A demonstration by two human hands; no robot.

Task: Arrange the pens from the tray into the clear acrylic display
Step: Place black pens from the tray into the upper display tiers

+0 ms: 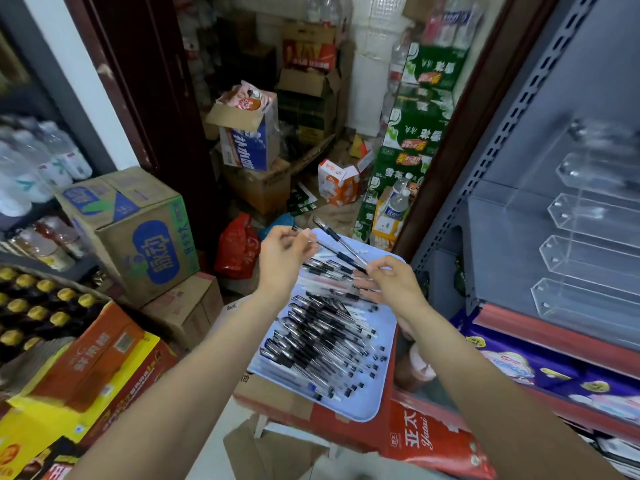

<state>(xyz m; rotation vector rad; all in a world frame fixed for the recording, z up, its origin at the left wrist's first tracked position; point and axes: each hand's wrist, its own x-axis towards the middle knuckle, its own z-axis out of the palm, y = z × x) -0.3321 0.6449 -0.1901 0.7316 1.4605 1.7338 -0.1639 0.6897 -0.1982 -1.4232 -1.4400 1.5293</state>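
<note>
Both hands, left hand [285, 252] and right hand [389, 277], pinch light, stiff, slippery gel pens [341, 242] (best held mid-barrel) above the tray's [360, 408] far edge.

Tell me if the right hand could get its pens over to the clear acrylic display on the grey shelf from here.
Probably yes. The right hand pinches black-capped pens above the pale blue tray, and nothing stands between it and the clear acrylic display to its right.
</note>
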